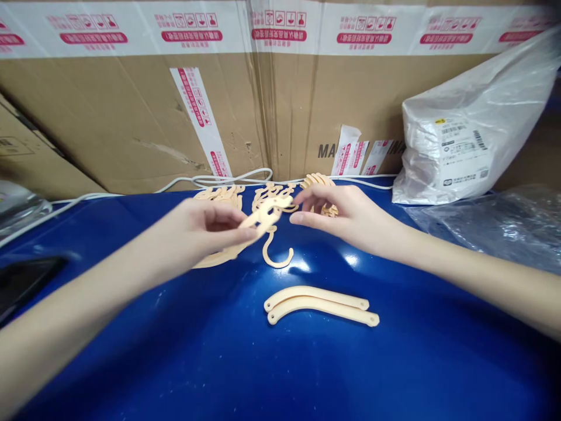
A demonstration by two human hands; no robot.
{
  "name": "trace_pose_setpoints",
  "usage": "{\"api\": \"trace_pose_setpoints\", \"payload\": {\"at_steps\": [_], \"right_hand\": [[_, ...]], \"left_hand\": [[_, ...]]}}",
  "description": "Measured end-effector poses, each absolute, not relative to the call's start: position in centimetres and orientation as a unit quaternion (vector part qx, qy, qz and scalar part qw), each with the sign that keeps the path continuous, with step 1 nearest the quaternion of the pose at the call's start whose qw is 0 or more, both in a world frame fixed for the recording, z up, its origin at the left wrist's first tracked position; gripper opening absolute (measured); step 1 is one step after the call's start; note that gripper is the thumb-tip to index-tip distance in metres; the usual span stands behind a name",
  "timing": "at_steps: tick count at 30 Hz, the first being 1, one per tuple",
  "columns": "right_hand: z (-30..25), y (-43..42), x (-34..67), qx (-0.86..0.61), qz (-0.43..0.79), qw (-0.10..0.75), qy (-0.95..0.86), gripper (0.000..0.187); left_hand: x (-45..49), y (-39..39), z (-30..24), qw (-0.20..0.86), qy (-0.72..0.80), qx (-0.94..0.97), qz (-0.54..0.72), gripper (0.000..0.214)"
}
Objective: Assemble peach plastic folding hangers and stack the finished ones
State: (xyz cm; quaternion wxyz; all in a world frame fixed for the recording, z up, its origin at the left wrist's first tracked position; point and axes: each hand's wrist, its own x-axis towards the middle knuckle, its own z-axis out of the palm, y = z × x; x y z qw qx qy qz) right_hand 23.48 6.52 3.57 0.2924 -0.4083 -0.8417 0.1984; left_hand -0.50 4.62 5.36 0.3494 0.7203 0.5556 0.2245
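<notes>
My left hand [210, 229] is closed in a pinch on a cream plastic hook piece [268, 225], whose curved hook hangs down over the blue table top [307, 374]. My right hand [339, 215] is just to the right of the piece, fingers stretched toward its upper end, holding nothing that I can see. Two cream curved bars [322, 305] lie side by side on the table in front of the hands. Several more cream pieces [223, 194] lie in small piles behind the hands.
Large cardboard boxes [272, 99] with red-printed tape wall off the back. White cables [228, 178] run along their base. A white plastic bag [464, 140] with a label and a clear bag [495, 225] sit at the right. A dark flat object [21, 280] lies at the left.
</notes>
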Motion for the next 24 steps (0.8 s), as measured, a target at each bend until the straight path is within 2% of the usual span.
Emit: {"api": "trace_pose_setpoints", "payload": {"at_steps": [4, 14, 24], "right_hand": [[2.7, 5.0, 25.2, -0.436, 0.263, 0.290, -0.810, 0.032], [1.1, 4.0, 28.1, -0.460, 0.374, 0.310, -0.743, 0.031], [1.6, 4.0, 28.4, -0.476, 0.333, 0.300, -0.756, 0.029]], "left_hand": [[1.9, 3.6, 4.3, 0.450, 0.503, 0.714, 0.187, 0.026], [4.5, 4.5, 3.0, 0.505, 0.452, 0.720, 0.150, 0.021], [4.8, 4.3, 2.5, 0.482, 0.441, 0.741, 0.156, 0.022]]}}
